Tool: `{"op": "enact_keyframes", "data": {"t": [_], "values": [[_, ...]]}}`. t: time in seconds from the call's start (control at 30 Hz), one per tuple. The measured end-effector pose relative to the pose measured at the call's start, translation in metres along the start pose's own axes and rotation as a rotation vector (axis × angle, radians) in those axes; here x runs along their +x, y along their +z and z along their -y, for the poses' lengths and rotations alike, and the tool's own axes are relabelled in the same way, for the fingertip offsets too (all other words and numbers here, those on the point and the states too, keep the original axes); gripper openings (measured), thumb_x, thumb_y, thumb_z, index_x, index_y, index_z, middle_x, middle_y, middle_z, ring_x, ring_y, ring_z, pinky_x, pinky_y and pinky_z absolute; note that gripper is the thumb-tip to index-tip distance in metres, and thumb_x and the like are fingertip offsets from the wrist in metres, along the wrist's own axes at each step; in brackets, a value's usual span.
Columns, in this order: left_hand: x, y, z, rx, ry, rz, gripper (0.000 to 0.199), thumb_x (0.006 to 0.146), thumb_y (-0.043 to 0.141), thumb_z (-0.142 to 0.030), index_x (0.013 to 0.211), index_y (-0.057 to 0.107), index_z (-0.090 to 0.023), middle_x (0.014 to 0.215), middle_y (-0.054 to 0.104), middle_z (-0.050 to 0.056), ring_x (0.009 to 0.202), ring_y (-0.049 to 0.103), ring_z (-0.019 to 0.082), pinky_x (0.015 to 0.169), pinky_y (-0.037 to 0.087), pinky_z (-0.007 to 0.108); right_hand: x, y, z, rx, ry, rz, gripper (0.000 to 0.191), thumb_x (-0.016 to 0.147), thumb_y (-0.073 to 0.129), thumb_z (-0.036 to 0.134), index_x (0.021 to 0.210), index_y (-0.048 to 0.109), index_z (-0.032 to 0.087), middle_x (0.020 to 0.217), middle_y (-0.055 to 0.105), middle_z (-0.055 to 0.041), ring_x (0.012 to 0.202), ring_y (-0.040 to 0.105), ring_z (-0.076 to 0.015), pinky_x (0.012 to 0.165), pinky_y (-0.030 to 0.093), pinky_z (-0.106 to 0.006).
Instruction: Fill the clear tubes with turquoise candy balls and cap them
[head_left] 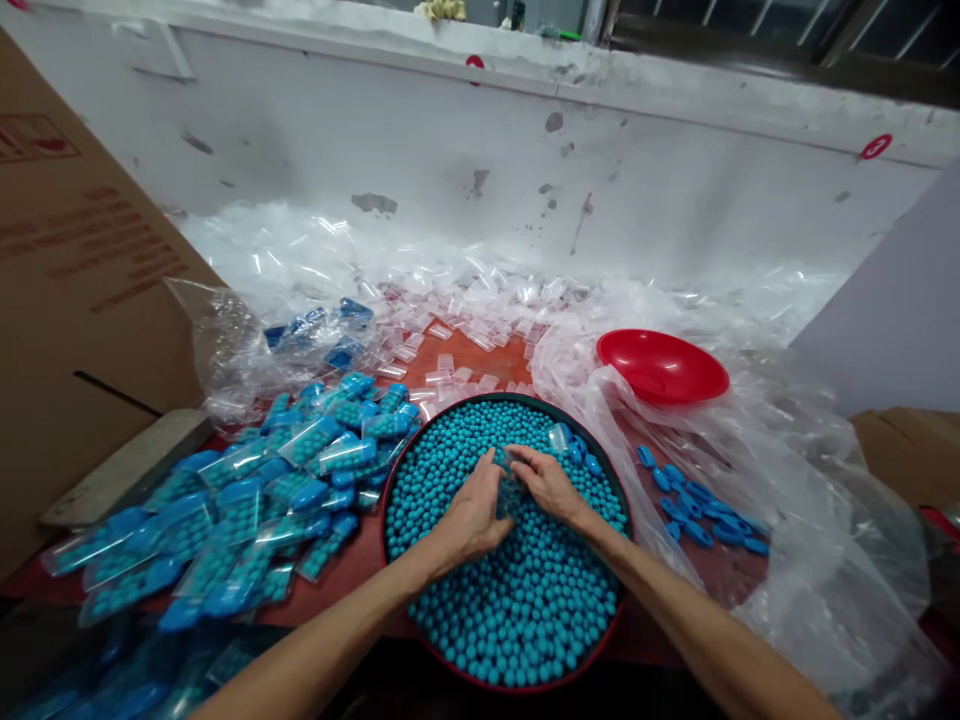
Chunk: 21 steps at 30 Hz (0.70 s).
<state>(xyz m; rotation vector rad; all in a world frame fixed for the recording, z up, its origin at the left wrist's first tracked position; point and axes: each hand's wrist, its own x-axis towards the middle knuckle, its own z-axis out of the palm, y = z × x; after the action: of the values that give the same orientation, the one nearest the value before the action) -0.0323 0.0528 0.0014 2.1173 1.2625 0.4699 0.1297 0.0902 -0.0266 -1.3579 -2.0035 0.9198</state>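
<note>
A round basin point(628, 520) full of small turquoise balls point(517, 620) stands in front of me. Over its middle, my left hand point(474, 508) is closed around a small clear plastic case point(511, 492), partly hidden by the fingers. My right hand point(551, 484) pinches at the same case from the other side, fingertips near its upper end. Whether balls are inside the case is hard to make out. Lying on the balls behind my right hand are another clear case point(559, 437) and several blue caps point(579, 452).
Left of the basin lies a heap of ball-filled cases point(300, 490) with blue caps. Clear empty cases point(480, 325) are scattered behind. To the right are loose blue caps point(701, 508), plastic sheeting point(810, 520) and a red bowl point(664, 368). A cardboard box point(90, 300) stands left.
</note>
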Motion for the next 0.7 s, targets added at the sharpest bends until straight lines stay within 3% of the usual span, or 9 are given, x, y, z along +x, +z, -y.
{"op": "enact_keyframes", "data": {"t": [0.07,0.13,0.23,0.3,0.37,0.43,0.5,0.57,0.7], "values": [[-0.001,0.003,0.002,-0.006,0.024,0.019,0.039,0.060,0.049,-0.011,0.098,0.039,-0.015,0.113,0.044,0.013,0.108,0.043,0.024,0.091,0.037,0.040,-0.010,0.004,0.000,0.093,-0.046,-0.027,0.029,0.083,0.042,0.019,0.107,0.056,0.017,0.099,0.059,-0.0055,0.091,0.054,-0.0145,0.086,0.042,-0.030],[-0.004,0.004,0.002,-0.006,0.034,0.031,0.039,0.060,0.048,-0.011,0.097,0.039,-0.016,0.098,0.048,0.008,0.094,0.048,0.021,0.084,0.041,0.037,-0.014,0.004,-0.002,0.212,-0.009,-0.032,0.027,0.078,0.047,0.019,0.101,0.060,0.018,0.095,0.059,-0.0050,0.089,0.054,-0.0154,0.086,0.041,-0.031],[-0.006,0.003,-0.001,-0.025,-0.009,0.050,0.044,0.061,0.049,-0.014,0.103,0.037,-0.016,0.095,0.048,0.006,0.089,0.049,0.019,0.080,0.043,0.035,-0.019,0.001,-0.004,0.358,0.159,0.006,0.029,0.077,0.048,0.022,0.104,0.059,0.017,0.078,0.061,-0.0024,0.063,0.055,-0.0126,0.061,0.048,-0.026],[-0.005,0.004,-0.002,-0.027,-0.047,0.055,0.058,0.061,0.050,-0.016,0.116,0.030,-0.014,0.103,0.048,0.009,0.096,0.047,0.021,0.085,0.041,0.036,-0.023,0.001,-0.003,0.407,0.237,0.033,0.033,0.078,0.046,0.023,0.107,0.057,0.016,0.065,0.059,-0.0001,0.048,0.050,-0.0109,0.044,0.043,-0.022],[-0.004,0.007,-0.002,0.003,-0.060,0.053,0.075,0.061,0.052,-0.017,0.127,0.017,-0.012,0.113,0.045,0.013,0.104,0.044,0.023,0.090,0.037,0.038,-0.030,0.003,0.000,0.398,0.239,0.044,0.033,0.078,0.046,0.023,0.109,0.056,0.017,0.065,0.060,0.0004,0.045,0.050,-0.0103,0.043,0.042,-0.021],[-0.004,0.011,-0.001,0.071,-0.040,0.069,0.082,0.061,0.052,-0.017,0.131,0.010,-0.011,0.120,0.041,0.015,0.111,0.039,0.025,0.094,0.033,0.039,-0.036,0.004,0.003,0.298,0.160,0.036,0.031,0.079,0.046,0.021,0.107,0.058,0.018,0.076,0.063,-0.0009,0.053,0.054,-0.0112,0.055,0.046,-0.023],[-0.004,0.015,-0.002,0.167,-0.037,0.084,0.076,0.061,0.051,-0.018,0.129,0.018,-0.010,0.121,0.040,0.016,0.112,0.036,0.026,0.094,0.032,0.041,-0.041,0.003,0.006,0.088,0.044,0.028,0.028,0.080,0.045,0.018,0.103,0.060,0.019,0.085,0.064,-0.0025,0.068,0.058,-0.0136,0.069,0.046,-0.026],[-0.004,0.017,-0.005,0.248,-0.051,0.095,0.065,0.063,0.051,-0.020,0.123,0.029,-0.010,0.115,0.044,0.014,0.109,0.039,0.027,0.090,0.034,0.042,-0.042,-0.003,0.010,-0.161,-0.020,0.063,0.026,0.081,0.044,0.018,0.101,0.060,0.021,0.087,0.063,-0.0035,0.080,0.057,-0.0159,0.074,0.044,-0.026],[-0.003,0.013,-0.010,0.288,-0.076,0.135,0.055,0.063,0.054,-0.028,0.114,0.038,-0.017,0.107,0.050,0.009,0.099,0.044,0.025,0.082,0.037,0.037,-0.030,-0.026,0.013,-0.554,0.085,0.091,0.023,0.086,0.041,0.027,0.102,0.057,0.023,0.089,0.060,-0.0052,0.084,0.056,-0.0178,0.073,0.043,-0.027]]}}
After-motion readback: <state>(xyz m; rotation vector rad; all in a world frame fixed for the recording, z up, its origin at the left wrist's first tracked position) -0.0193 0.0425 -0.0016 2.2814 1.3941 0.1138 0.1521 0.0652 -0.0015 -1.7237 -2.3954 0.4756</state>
